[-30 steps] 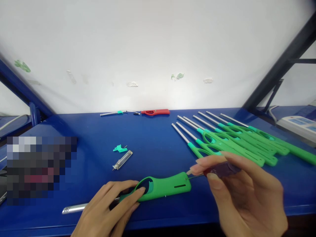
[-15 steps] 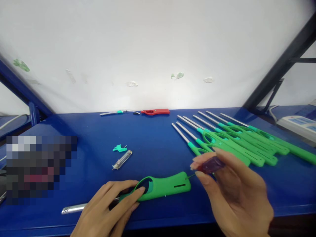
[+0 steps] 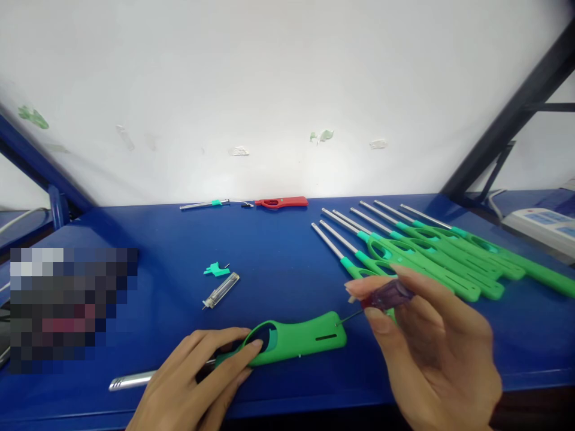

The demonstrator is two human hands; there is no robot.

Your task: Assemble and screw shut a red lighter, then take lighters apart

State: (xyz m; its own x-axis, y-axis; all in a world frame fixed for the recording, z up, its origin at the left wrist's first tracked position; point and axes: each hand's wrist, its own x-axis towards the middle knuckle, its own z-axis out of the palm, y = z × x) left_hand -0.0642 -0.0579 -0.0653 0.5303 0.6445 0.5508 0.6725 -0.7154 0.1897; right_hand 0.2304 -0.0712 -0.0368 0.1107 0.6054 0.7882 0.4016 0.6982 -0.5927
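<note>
A green lighter (image 3: 300, 341) with a long metal tube lies at the table's front, its tube pointing left. My left hand (image 3: 204, 371) is closed around the neck and trigger ring, pressing it down. Between thumb and fingers, my right hand (image 3: 431, 341) grips a small screwdriver (image 3: 389, 294) with a dark purple-red handle. Its thin shaft reaches left to the end of the green handle, and the tip is at a small hole there. A clear fuel tank (image 3: 221, 291) and a turquoise trigger piece (image 3: 217, 269) lie behind the lighter.
Several green lighters (image 3: 426, 263) lie side by side at the right. Along the wall are a red lighter body (image 3: 294, 202) and a separate metal tube (image 3: 197, 205). A blurred-out item (image 3: 67, 305) is at the left, and a white device (image 3: 545, 230) at the far right.
My right hand and the screwdriver have shifted slightly right, and more of the shaft shows. My left hand keeps its hold on the green lighter.
</note>
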